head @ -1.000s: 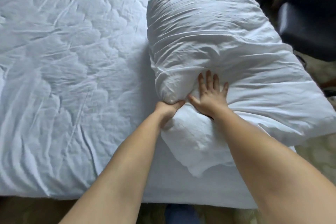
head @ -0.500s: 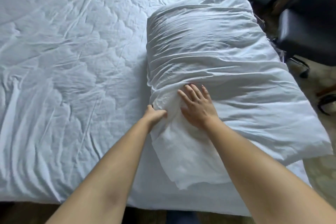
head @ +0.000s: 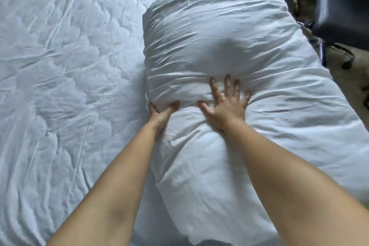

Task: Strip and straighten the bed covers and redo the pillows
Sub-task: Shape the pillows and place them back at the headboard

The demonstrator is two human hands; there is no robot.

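Your right hand (head: 226,107) lies flat on the white pillow (head: 229,46), fingers spread and pressing into the cloth. Your left hand (head: 161,115) sits at the pillow's left edge, its thumb on top of the fabric and its fingers tucked under a fold, gripping it. The pillow rests on the right side of the bed (head: 65,66), whose white quilted cover is wrinkled all over. A dark chair (head: 343,10) stands beside the bed at upper right.

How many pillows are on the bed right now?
1. The pillow lies on the bed's right side, under both hands; the mattress left of it shows none. Others may sit outside the frame.
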